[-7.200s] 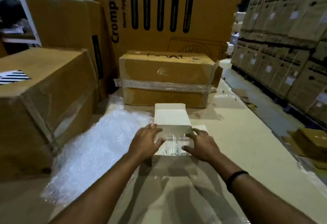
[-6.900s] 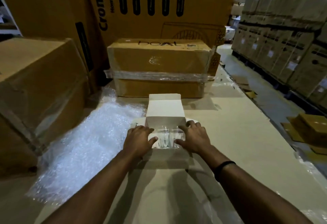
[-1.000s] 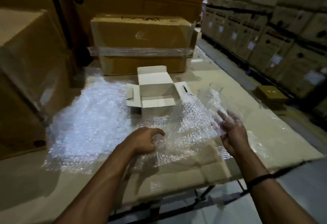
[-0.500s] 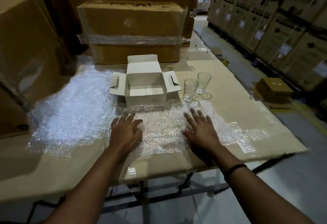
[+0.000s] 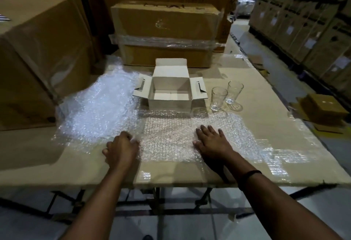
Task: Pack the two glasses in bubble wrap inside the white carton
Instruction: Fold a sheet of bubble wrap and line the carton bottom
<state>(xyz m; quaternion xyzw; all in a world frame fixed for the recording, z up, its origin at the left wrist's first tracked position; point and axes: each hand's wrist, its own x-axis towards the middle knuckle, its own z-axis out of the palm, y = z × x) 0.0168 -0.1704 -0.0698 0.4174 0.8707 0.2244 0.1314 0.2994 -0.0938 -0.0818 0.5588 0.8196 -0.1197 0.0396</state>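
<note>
Left hand (image 5: 121,149), right hand (image 5: 212,143) touch one sheet (image 5: 171,137) beside two glasses (image 5: 219,97).

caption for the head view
Open carton with glasses beside it; left hand and right hand on bubble wrap in front

You wear one narrow, plain black band (image 5: 248,178) round your right wrist, just behind the right hand (image 5: 212,143); beyond the band that forearm is bare. Your left hand (image 5: 121,150) and forearm are bare too.

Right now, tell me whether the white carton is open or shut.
Open: the white cardboard carton has its lid and side flaps folded outward, showing its bare floor.
</note>
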